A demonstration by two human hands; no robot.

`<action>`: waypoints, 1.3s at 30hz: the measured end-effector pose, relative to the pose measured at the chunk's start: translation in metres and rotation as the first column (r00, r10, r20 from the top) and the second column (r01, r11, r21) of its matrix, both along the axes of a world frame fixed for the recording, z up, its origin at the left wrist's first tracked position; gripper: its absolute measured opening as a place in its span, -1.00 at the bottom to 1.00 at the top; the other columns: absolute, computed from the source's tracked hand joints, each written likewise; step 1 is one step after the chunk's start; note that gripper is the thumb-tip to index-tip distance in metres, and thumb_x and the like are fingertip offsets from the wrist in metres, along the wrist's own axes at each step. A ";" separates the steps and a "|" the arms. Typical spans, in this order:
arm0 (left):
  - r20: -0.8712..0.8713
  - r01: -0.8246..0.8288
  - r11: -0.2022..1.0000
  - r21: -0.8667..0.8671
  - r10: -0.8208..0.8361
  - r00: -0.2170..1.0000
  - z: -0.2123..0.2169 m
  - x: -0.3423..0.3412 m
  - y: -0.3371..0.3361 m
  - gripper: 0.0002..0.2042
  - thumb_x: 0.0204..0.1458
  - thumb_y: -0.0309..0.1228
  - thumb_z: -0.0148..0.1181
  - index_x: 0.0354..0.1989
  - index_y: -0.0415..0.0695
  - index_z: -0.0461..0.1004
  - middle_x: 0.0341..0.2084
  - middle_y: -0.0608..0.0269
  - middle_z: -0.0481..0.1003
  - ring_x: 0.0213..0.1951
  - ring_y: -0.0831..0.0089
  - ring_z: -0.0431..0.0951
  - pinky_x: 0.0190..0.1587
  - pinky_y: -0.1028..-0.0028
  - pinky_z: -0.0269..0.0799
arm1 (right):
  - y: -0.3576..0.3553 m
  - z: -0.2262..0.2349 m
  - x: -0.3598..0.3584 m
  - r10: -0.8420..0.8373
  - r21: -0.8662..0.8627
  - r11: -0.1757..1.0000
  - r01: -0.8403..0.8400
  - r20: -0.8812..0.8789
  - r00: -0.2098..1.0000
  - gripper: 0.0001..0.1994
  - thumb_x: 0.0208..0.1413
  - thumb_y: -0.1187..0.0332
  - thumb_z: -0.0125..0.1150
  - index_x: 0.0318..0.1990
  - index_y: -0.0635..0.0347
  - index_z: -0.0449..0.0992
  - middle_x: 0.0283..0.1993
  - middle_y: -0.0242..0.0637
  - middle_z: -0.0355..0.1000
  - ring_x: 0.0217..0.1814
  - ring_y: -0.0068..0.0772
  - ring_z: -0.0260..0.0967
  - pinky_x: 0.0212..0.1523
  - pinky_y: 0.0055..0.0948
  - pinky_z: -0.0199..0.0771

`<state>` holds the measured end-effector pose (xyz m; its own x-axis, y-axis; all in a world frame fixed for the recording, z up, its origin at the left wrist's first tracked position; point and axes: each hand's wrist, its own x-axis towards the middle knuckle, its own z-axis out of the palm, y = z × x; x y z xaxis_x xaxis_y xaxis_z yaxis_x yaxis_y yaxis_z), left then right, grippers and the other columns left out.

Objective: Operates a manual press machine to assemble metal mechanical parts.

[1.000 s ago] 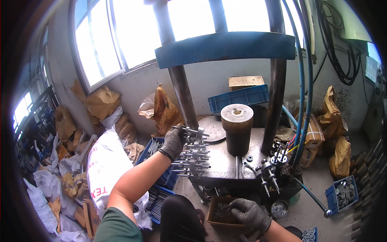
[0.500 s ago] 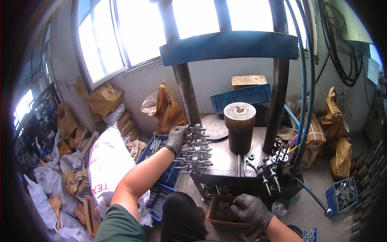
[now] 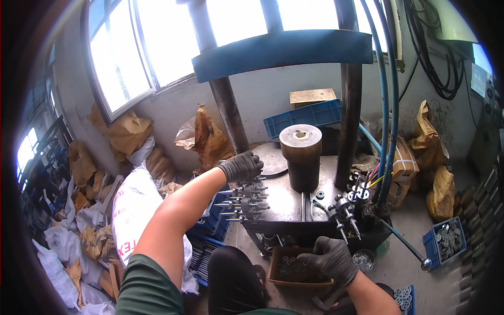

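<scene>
- From the steel cylinder (image 3: 301, 160) on the tabletop (image 3: 279, 202): shafted metal parts (image 3: 247, 203) at eight o'clock; left hand (image 3: 241, 166) at nine, curled, blocking their far end.
- Right hand (image 3: 336, 261) towards five, fingers bent, overlapping the brown box (image 3: 299, 282) at six.
- Whether either hand grips anything, I cannot tell.
- Dark post (image 3: 229, 113) at ten; blue crate (image 3: 303, 118) at twelve; blue bin (image 3: 429, 247) at four.

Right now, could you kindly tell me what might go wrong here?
The metal parts have ends jutting past the left edge of the machine table, so the left hand might knock one off. Two shafted pieces overhang its front edge and could slip if bumped. The right hand is close to the open brown box and might bump its rim.
</scene>
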<state>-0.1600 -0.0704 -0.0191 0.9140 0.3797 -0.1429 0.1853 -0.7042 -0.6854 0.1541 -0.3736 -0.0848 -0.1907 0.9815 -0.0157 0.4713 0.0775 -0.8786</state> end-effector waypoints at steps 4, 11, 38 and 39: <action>-0.022 0.001 1.000 -0.011 -0.001 1.000 0.005 0.005 0.001 -0.85 0.06 -0.25 0.21 -0.30 0.00 0.60 -0.28 0.33 0.49 -0.12 0.34 0.56 -0.04 0.33 0.47 | -0.005 0.012 0.010 0.004 0.062 0.998 0.000 -0.070 0.998 -0.53 0.03 -0.02 0.52 -0.44 0.26 0.55 -0.58 -0.11 0.46 -0.51 -0.20 0.46 -0.38 -0.28 0.50; -0.064 -0.123 0.992 0.032 0.124 0.990 -0.001 0.012 0.003 -0.83 0.05 -0.24 0.23 -0.32 -0.06 0.57 -0.40 0.31 0.53 -0.14 0.29 0.58 -0.07 0.26 0.47 | 0.009 -0.024 0.027 0.073 0.143 0.989 -0.020 -0.374 0.925 -0.41 0.24 -0.21 0.19 -0.47 0.22 0.42 -0.59 -0.34 0.29 -0.50 -0.55 0.24 -0.45 -0.41 0.30; 0.888 -0.063 0.892 -0.448 0.436 -0.145 -0.197 -0.197 -0.228 -0.66 0.08 -0.60 0.26 0.05 -0.13 0.53 -0.01 0.11 0.50 -0.04 0.11 0.59 0.04 0.20 0.54 | -0.009 -0.007 0.037 0.207 0.543 0.769 -0.336 0.286 0.936 -0.84 0.08 0.56 0.23 -0.18 0.25 0.63 -0.25 -0.18 0.66 -0.01 -0.18 0.61 0.08 -0.30 0.54; 0.847 -0.144 0.843 -0.519 0.482 -0.225 -0.237 -0.215 -0.241 -0.67 0.08 -0.58 0.25 0.05 -0.15 0.53 -0.03 0.09 0.51 -0.05 0.11 0.59 0.04 0.22 0.54 | -0.011 0.003 0.031 0.231 0.486 0.783 -0.389 0.353 0.907 -0.86 0.05 0.55 0.19 -0.25 0.09 0.58 -0.24 -0.25 0.66 0.01 -0.05 0.59 0.32 -0.06 0.34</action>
<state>-0.3749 -0.3111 -0.2561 -0.1230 0.7950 0.5941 0.7201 -0.3404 0.6047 0.1854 -0.3846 -0.0818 -0.5517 0.7334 0.3971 0.5416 0.6771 -0.4982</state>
